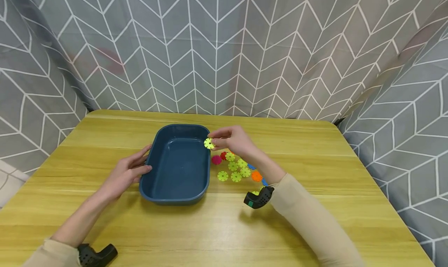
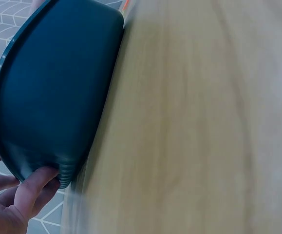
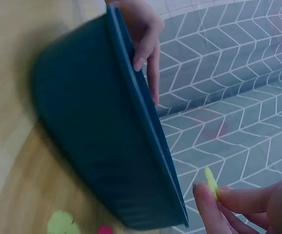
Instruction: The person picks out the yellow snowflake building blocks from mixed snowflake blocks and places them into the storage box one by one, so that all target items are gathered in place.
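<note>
Beige sleeves (image 1: 311, 224) reach in over the near edge of the table (image 1: 196, 239), with 2 black wrist cameras (image 1: 258, 199) at the cuffs. Left of the table's middle, nearer its far edge than its near side, sits a dark blue tray (image 1: 173, 201), its long sides running toward the far edge. At the tray's left rim, the left hand (image 1: 127, 171) grips the wall, thumb at the rim and other fingers against the outside. By the tray's far right corner, the right hand (image 1: 236, 140) pinches 1 yellow notched disc (image 1: 209, 143) between thumb and fingertips, the gap closed down to the disc's thickness; the right wrist view shows it edge-on, apart from the tray. More discs lie on the table just beside the tray's right side: several yellow-green discs (image 1: 232, 166), a magenta disc (image 1: 216, 160) nearest the tray, a red disc (image 1: 223, 156), an orange disc (image 1: 256, 176) and some blue discs (image 1: 265, 182) partly hidden by the right forearm. Beyond the table's far edge hangs a grey curtain (image 1: 217, 45) with white zigzag lines.
</note>
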